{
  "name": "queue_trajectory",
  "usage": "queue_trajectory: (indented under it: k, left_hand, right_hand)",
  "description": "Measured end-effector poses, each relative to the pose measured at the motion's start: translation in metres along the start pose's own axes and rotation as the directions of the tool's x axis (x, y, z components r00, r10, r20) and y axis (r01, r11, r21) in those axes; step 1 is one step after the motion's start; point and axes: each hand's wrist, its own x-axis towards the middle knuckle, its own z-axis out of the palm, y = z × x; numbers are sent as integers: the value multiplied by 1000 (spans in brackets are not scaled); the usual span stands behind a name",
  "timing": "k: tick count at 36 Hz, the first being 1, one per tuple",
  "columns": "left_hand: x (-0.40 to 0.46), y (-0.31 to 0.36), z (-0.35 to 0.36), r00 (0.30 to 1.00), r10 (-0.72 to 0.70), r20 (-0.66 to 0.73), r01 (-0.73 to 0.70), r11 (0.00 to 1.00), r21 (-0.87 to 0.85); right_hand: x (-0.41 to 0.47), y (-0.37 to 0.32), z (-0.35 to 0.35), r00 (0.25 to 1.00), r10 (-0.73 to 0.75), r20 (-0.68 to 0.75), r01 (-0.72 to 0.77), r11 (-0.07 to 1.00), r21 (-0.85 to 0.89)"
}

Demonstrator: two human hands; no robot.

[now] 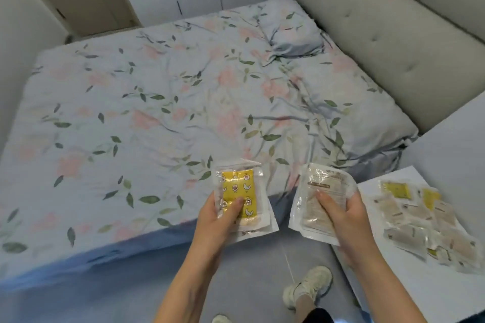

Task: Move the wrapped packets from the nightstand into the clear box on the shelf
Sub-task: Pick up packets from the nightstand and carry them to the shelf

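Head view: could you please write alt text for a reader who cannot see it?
Each hand holds wrapped packets over a floral bed: left hand a yellow-patterned packet, right hand a beige packet. More packets lie on the white nightstand.

**What we cannot make out**

We cannot read the print on the packets point(420, 220) heaped on the nightstand point(393, 304); its right side runs off the frame. The packets' overlap hides their count. Beside the nightstand, our thumbs cover both held packets' lower faces.

Left hand point(219, 217) gripped a clear-wrapped packet with a yellow patterned insert point(240, 198), right hand point(341, 214) gripped a clear-wrapped beige packet point(319, 193), both held apart above the near edge of the floral-sheeted bed point(157, 113), more wrapped packets point(420, 220) lay heaped on the white nightstand point(372, 187) at right.
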Motion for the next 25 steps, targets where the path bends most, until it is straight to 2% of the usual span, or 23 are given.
queue_trajectory:
  k: [5, 11, 17, 25]
  left_hand:
    - [-60, 10, -126, 979, 22, -201, -37, 997, -72]
    - [-123, 12, -243, 898, 15, -441, -108, 976, -187]
    - [-172, 13, -325, 828, -5, -561, -177, 947, -270]
    - [-184, 11, -412, 682, -131, -720, -231, 895, -381]
  right_hand:
    - [-64, 11, 110, 967, 46, 251, -13, 991, -130]
    - [-132, 16, 223, 896, 68, 439, 37, 973, -226]
    - [-176, 22, 313, 787, 105, 608, 70, 964, -257]
    - [-198, 38, 431, 649, 152, 746, 134, 942, -309]
